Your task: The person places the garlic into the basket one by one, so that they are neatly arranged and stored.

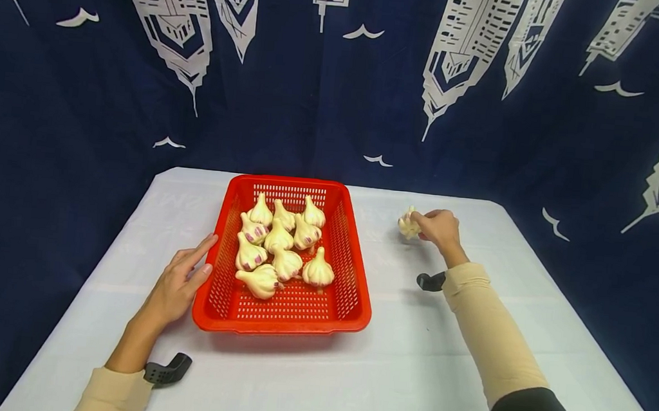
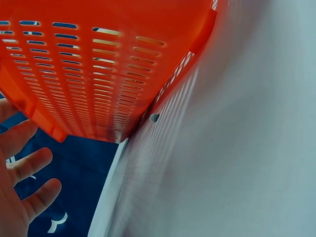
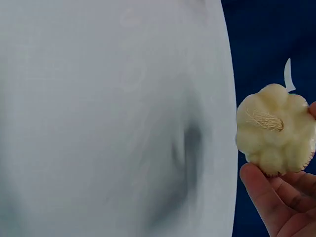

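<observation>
A red plastic basket (image 1: 285,330) with slotted walls stands on the white table, holding several garlic bulbs (image 1: 278,237). My left hand (image 1: 174,287) touches the basket's left rim, its fingers extended; in the left wrist view the fingers (image 2: 30,165) are spread beside the slotted wall. To the right of the basket, my right hand (image 1: 442,232) holds one garlic bulb (image 1: 408,223) above the table between thumb and fingers. The right wrist view shows that bulb (image 3: 274,131) root side toward the camera, its pale cloves and dry root tuft visible.
The white tablecloth (image 1: 397,378) covers the table, whose far edge meets a dark blue curtain (image 1: 314,101) with white building prints. Black wrist straps (image 1: 168,370) stick out beside both wrists. A small dark speck lies on the cloth right of the basket.
</observation>
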The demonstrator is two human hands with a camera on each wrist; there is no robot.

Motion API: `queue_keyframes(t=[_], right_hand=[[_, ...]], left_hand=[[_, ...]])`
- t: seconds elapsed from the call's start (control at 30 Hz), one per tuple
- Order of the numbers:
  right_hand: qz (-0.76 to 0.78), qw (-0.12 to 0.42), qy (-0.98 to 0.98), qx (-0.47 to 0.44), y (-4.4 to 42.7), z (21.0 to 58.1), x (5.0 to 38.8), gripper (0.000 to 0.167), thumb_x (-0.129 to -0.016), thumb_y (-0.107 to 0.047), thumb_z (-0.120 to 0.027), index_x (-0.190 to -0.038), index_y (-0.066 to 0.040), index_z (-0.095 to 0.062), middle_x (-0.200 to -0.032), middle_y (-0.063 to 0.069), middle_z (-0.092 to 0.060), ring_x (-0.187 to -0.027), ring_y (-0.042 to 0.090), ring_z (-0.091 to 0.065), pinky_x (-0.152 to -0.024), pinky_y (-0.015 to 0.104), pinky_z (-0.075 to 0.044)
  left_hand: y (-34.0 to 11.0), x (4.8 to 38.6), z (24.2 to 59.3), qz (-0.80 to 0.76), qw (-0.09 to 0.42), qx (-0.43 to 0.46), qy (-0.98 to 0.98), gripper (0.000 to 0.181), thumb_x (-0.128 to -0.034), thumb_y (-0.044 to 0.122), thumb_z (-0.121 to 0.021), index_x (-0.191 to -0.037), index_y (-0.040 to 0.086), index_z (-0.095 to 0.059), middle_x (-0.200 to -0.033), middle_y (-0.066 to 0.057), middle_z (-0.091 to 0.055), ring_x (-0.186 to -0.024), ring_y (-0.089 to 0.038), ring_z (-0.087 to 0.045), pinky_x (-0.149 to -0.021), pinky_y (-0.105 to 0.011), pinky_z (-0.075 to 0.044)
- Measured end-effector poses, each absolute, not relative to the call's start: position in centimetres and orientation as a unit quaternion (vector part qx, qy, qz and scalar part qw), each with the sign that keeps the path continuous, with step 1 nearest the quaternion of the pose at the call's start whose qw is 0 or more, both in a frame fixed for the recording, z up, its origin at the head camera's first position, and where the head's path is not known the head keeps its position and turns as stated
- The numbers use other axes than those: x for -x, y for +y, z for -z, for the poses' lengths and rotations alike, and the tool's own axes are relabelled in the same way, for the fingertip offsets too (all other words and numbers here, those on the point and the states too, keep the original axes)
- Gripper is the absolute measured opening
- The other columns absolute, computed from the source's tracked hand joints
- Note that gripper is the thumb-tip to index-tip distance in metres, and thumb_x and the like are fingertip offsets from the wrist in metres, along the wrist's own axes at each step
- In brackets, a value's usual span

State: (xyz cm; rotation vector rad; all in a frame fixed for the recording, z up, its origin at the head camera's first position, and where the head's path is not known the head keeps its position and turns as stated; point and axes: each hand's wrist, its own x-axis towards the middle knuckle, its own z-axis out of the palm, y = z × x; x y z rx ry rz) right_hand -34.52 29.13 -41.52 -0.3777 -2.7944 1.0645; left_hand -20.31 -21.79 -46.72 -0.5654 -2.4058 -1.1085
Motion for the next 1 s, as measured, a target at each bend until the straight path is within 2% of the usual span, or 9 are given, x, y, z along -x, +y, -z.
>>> queue_keyframes(t=[0.13,0.2,0.3,0.43,0.57,0.77,0.9,1.0], right_hand=[[-0.38,0.099,-0.913,0.109,28.6,41.0,34.5,0.054,-0.087,-0.037,-0.06,-0.118,0.008,-0.064,-0.111,0.027,-0.068,-0.078,0.025,-0.073,-0.062,0.02,-0.053],[-0.396,0.111,-0.907,0.093,28.3,40.6,34.4,0.05,-0.088,-0.033,-0.062,-0.118,0.007,-0.063,-0.11,0.026,-0.068,-0.082,0.028,-0.073,-0.061,0.019,-0.053],[-0.42,0.115,-0.898,0.066,27.8,40.0,34.2,0.047,-0.088,-0.027,-0.063,-0.12,0.007,-0.062,-0.11,0.026,-0.067,-0.089,0.032,-0.071,-0.066,0.022,-0.055],[-0.448,0.1,-0.888,0.034,26.9,39.2,33.7,0.045,-0.089,-0.023,-0.061,-0.121,0.008,-0.06,-0.112,0.024,-0.064,-0.098,0.035,-0.067,-0.079,0.033,-0.056],[-0.464,0.088,-0.881,0.001,26.0,38.4,33.0,0.043,-0.09,-0.02,-0.062,-0.12,0.011,-0.059,-0.114,0.024,-0.062,-0.101,0.036,-0.064,-0.085,0.041,-0.054],[-0.47,0.09,-0.877,-0.04,24.6,37.5,32.2,0.038,-0.088,-0.013,-0.063,-0.118,0.011,-0.06,-0.113,0.024,-0.063,-0.098,0.034,-0.065,-0.084,0.04,-0.055],[-0.478,0.083,-0.871,-0.071,23.7,36.8,31.5,0.041,-0.086,-0.009,-0.065,-0.121,0.011,-0.06,-0.116,0.025,-0.062,-0.101,0.035,-0.064,-0.084,0.036,-0.055],[-0.479,0.073,-0.871,-0.085,23.2,36.4,30.9,0.043,-0.085,-0.008,-0.067,-0.123,0.009,-0.06,-0.118,0.024,-0.061,-0.105,0.036,-0.064,-0.082,0.027,-0.053]], left_hand=[[-21.8,20.3,46.7,0.397,0.216,0.205,-0.868,0.05,-0.0972,0.013,-0.053,-0.147,0.009,-0.047,-0.149,-0.014,-0.047,-0.113,-0.027,-0.049,-0.085,-0.035,-0.04],[-21.8,20.3,46.7,0.396,0.217,0.205,-0.869,0.05,-0.0973,0.013,-0.053,-0.147,0.009,-0.047,-0.149,-0.014,-0.047,-0.113,-0.027,-0.049,-0.085,-0.035,-0.04],[-21.8,20.3,46.7,0.395,0.217,0.206,-0.869,0.05,-0.0972,0.013,-0.053,-0.147,0.008,-0.047,-0.149,-0.014,-0.047,-0.113,-0.028,-0.05,-0.085,-0.036,-0.04],[-21.8,20.3,46.8,0.395,0.214,0.204,-0.87,0.051,-0.0973,0.013,-0.053,-0.147,0.008,-0.047,-0.149,-0.014,-0.047,-0.114,-0.028,-0.049,-0.086,-0.037,-0.04],[-21.8,20.3,46.9,0.396,0.211,0.202,-0.871,0.05,-0.0977,0.014,-0.053,-0.148,0.009,-0.047,-0.149,-0.014,-0.047,-0.115,-0.028,-0.049,-0.086,-0.036,-0.04],[-21.9,20.3,47.1,0.395,0.214,0.203,-0.87,0.05,-0.0975,0.014,-0.054,-0.147,0.009,-0.047,-0.148,-0.015,-0.047,-0.115,-0.028,-0.05,-0.086,-0.034,-0.04],[-21.9,20.3,47.1,0.395,0.217,0.205,-0.869,0.05,-0.0972,0.014,-0.054,-0.147,0.008,-0.048,-0.148,-0.015,-0.048,-0.114,-0.028,-0.05,-0.085,-0.034,-0.039],[-21.9,20.4,47.1,0.394,0.218,0.207,-0.868,0.05,-0.0971,0.013,-0.054,-0.147,0.008,-0.048,-0.148,-0.015,-0.048,-0.113,-0.028,-0.05,-0.085,-0.034,-0.039]])
